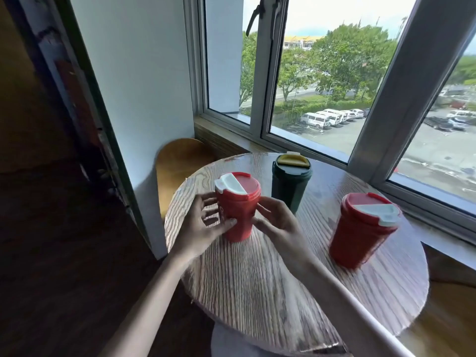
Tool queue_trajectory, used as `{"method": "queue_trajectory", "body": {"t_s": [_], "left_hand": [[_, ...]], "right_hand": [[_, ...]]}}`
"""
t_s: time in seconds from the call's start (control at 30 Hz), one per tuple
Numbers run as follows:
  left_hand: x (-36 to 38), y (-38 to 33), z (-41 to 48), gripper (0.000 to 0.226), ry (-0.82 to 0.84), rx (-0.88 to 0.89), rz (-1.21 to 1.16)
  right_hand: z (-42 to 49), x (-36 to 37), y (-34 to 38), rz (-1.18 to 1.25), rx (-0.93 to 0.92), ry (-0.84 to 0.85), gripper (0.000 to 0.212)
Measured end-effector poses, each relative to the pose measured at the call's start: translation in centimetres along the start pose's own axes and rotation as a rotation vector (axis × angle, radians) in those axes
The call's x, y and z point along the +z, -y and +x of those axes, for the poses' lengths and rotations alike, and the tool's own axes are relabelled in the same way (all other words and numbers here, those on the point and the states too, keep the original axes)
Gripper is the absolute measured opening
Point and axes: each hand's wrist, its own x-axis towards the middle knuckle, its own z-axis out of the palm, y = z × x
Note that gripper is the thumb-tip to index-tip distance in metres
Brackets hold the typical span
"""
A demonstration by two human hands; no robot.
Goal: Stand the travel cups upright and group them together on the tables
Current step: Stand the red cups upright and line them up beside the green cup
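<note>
Hands: left, right | fingers spread, flanking upright red cup | no readable writing

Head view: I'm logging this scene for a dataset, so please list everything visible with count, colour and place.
red travel cups: 2, red with white lid flaps, upright; one at table's left, one at right
green travel cup: 1, dark green with yellow lid, upright, far side near the window
table: 1, round, wood grain, centre
stool: 1, tan wood, beyond the table's left
window: grey frames, behind table
hands: left hand and right hand, either side of the left red cup
</note>
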Motion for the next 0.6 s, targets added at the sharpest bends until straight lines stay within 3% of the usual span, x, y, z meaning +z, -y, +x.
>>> {"method": "queue_trajectory", "body": {"t_s": [0.13, 0.2, 0.3, 0.43, 0.53, 0.6], "left_hand": [[0.1, 0.3, -0.2, 0.071, 0.031, -0.043, 0.101], [0.6, 0.3, -0.3, 0.078, 0.039, -0.028, 0.184], [1.5, 0.3, -0.6, 0.085, -0.003, 0.009, 0.272], [2.2, 0.0, -0.8, 0.089, -0.064, 0.018, 0.262], [2.8, 0.1, -1.0, 0.083, -0.130, 0.054, 0.297], [3.0, 0.1, -1.0, 0.075, -0.174, 0.098, 0.359]], "right_hand": [[-4.6, -1.6, 0.3, -0.217, -0.039, -0.115, 0.039], [-7.0, -2.7, 0.2, -0.347, -0.132, -0.294, 0.027], [-9.3, -4.4, -0.1, -0.450, -0.190, -0.609, 0.027], [-9.8, -7.0, 0.2, -0.465, -0.142, -0.924, 0.058], [-8.6, -8.9, 0.5, -0.533, -0.071, -0.899, 0.084], [-7.4, -9.9, 0.4, -0.533, -0.029, -0.820, 0.091]]}}
